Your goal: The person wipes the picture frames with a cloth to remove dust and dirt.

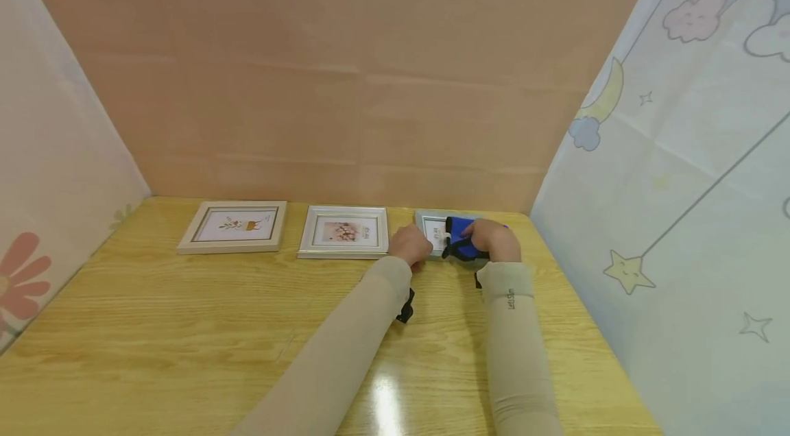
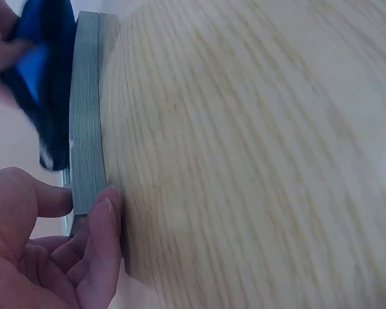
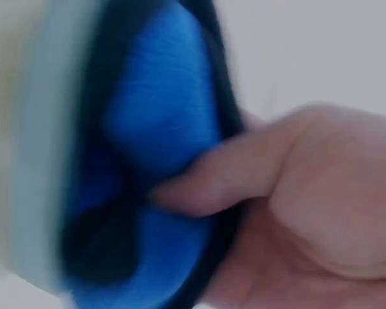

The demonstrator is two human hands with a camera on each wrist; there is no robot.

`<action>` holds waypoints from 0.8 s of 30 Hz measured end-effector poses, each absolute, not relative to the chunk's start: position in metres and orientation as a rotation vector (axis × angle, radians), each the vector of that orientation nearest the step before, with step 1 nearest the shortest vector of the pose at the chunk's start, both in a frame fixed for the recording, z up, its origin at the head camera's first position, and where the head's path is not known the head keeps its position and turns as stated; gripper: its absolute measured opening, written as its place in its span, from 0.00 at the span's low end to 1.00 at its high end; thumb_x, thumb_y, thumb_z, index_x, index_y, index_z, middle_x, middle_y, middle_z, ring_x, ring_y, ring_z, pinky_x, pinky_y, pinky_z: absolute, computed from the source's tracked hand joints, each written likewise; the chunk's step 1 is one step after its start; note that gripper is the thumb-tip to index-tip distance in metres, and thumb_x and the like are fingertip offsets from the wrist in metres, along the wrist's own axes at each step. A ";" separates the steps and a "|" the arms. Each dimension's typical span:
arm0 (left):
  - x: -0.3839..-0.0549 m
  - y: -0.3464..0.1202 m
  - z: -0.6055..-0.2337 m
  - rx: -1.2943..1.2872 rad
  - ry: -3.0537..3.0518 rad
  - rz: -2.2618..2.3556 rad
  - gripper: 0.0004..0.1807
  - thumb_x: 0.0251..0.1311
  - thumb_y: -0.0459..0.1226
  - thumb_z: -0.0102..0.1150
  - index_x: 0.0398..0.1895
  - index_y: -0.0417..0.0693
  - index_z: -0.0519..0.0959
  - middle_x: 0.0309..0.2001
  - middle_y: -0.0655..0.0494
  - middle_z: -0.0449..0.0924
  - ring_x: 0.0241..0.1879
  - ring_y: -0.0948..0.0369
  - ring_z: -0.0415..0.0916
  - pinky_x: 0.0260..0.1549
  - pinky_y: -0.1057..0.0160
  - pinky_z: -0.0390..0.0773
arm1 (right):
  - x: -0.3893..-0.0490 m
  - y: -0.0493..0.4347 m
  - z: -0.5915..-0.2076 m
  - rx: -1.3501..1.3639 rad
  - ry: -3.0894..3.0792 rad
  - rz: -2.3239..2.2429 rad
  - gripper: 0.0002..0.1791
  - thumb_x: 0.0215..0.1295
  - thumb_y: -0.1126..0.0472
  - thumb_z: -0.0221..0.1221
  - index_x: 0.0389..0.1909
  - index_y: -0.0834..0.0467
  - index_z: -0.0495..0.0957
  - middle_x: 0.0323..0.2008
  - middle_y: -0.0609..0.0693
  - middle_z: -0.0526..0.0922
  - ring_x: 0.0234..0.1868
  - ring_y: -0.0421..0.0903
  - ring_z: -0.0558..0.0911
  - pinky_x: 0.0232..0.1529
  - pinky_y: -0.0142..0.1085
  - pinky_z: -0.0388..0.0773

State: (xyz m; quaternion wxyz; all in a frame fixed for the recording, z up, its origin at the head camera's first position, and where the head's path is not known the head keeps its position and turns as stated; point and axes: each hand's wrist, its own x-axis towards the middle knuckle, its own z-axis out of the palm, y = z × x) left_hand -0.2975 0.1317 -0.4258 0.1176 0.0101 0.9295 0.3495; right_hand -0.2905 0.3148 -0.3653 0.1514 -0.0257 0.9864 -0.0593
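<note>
My left hand (image 1: 410, 245) pinches the near left corner of a grey picture frame (image 1: 435, 233), the rightmost of three on the table. In the left wrist view its thumb lies on one side of the frame's edge (image 2: 85, 116) and the fingers on the other. My right hand (image 1: 497, 242) grips a blue cloth with black edging (image 1: 458, 226), which lies over the right part of that frame and hides it. Seen from the right wrist, the thumb presses into the folded blue cloth (image 3: 170, 96), blurred.
A silver picture frame (image 1: 304, 237) lies just left of my left hand, and a cream picture frame (image 1: 185, 244) lies farther left. All stand near the back of the wood-grain table (image 1: 216, 340). A brown backdrop (image 1: 345, 79) rises behind, with a patterned panel (image 1: 691, 203) at right.
</note>
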 end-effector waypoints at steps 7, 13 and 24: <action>-0.301 0.134 -0.428 0.023 2.692 0.996 0.12 0.71 0.37 0.63 0.28 0.41 0.85 0.10 0.54 0.77 0.08 0.60 0.75 0.08 0.64 0.72 | -0.312 0.310 -0.399 -0.076 2.933 -0.300 0.37 0.78 0.75 0.41 0.84 0.50 0.65 0.88 0.64 0.52 0.87 0.70 0.54 0.81 0.57 0.68; -0.300 0.129 -0.430 0.000 2.693 1.022 0.13 0.71 0.38 0.65 0.28 0.42 0.85 0.13 0.53 0.79 0.08 0.60 0.75 0.08 0.65 0.72 | -0.303 0.309 -0.386 -0.261 2.813 -0.318 0.42 0.69 0.81 0.39 0.75 0.47 0.78 0.84 0.59 0.65 0.73 0.68 0.76 0.50 0.41 0.74; -0.297 0.128 -0.434 0.016 2.677 1.058 0.16 0.73 0.35 0.60 0.23 0.41 0.81 0.12 0.51 0.79 0.09 0.58 0.76 0.08 0.64 0.74 | -0.262 0.324 -0.355 -0.154 2.758 -0.169 0.29 0.78 0.73 0.46 0.60 0.47 0.90 0.74 0.62 0.79 0.73 0.58 0.79 0.66 0.43 0.78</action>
